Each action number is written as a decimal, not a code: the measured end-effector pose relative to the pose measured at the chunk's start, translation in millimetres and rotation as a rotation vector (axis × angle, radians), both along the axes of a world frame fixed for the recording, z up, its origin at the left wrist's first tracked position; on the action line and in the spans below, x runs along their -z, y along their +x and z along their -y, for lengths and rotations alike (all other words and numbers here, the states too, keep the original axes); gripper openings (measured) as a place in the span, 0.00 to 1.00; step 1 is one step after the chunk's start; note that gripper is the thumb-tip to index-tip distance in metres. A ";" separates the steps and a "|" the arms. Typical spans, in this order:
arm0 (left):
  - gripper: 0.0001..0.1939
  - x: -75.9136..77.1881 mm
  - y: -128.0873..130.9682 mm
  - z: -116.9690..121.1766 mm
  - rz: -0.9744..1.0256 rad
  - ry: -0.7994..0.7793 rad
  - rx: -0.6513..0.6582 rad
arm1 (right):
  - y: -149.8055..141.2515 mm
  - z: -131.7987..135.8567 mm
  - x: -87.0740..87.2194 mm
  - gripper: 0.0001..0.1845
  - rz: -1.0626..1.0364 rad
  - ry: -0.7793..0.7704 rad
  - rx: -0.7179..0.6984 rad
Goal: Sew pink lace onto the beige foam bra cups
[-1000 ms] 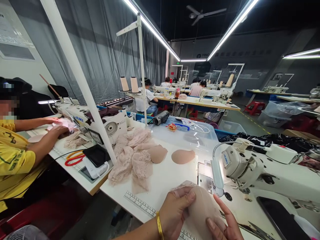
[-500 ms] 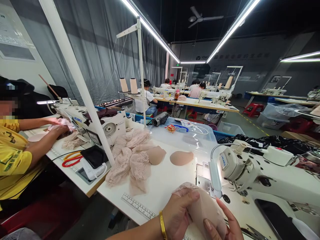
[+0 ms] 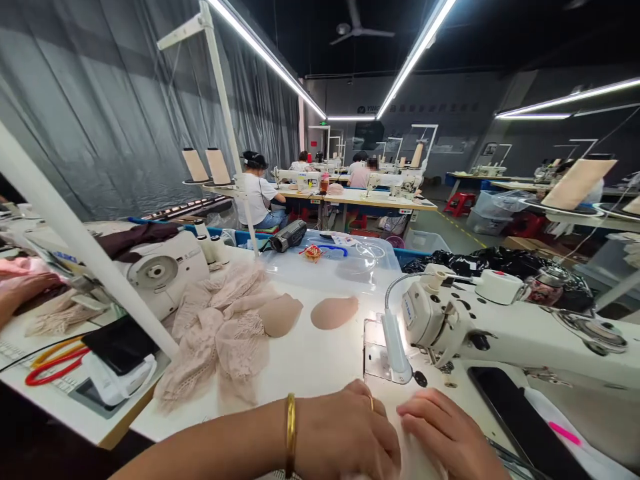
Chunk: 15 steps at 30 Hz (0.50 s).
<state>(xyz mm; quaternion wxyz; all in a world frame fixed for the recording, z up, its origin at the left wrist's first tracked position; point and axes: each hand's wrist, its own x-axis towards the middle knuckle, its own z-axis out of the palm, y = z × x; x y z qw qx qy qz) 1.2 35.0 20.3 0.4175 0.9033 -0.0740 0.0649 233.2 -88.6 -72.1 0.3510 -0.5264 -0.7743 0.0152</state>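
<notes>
At the bottom edge of the head view, a beige bra cup with thin fabric (image 3: 414, 453) shows only in part between my hands. My left hand (image 3: 345, 427), with a gold bracelet and a ring, has its fingers curled down around the fabric. Closed on the other side of it is my right hand (image 3: 445, 427), fingertips pointing left. Both hands hide most of the piece. Two bare beige cups, a left one (image 3: 281, 315) and a right one (image 3: 334, 313), lie on the table beside crumpled beige lace (image 3: 215, 327).
A sewing machine (image 3: 480, 320) with a lit lamp (image 3: 395, 347) stands at right. Near it lie a black phone (image 3: 520, 413) and partly visible scissors (image 3: 510, 457). A white post (image 3: 95, 247) slants at left, before another machine (image 3: 165, 267). A co-worker's hand (image 3: 25, 293) shows far left.
My view has swung right. Both hands have moved lower with the bra cup; the left hand has turned over, its back now facing up. Less of the cup shows.
</notes>
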 end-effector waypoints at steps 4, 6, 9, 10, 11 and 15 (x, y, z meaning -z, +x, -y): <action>0.06 25.7 31.6 -27.2 0.015 0.540 0.014 | 24.6 -30.9 -6.0 0.19 0.389 0.084 -0.002; 0.05 36.9 43.5 -35.4 0.000 0.539 0.009 | 28.6 -34.8 -5.1 0.23 0.389 0.069 0.063; 0.04 45.2 49.1 -37.1 -0.004 0.510 -0.046 | 33.4 -30.3 -4.9 0.25 0.375 0.046 0.042; 0.04 46.4 48.8 -35.2 -0.006 0.499 -0.070 | 35.3 -28.3 -5.4 0.24 0.380 0.031 0.020; 0.04 47.5 48.0 -32.6 -0.013 0.485 -0.095 | 37.3 -26.9 -5.8 0.23 0.391 0.012 0.005; 0.11 52.8 47.0 -21.0 -0.073 0.435 -0.167 | 43.6 -26.6 -4.7 0.20 0.450 0.000 0.041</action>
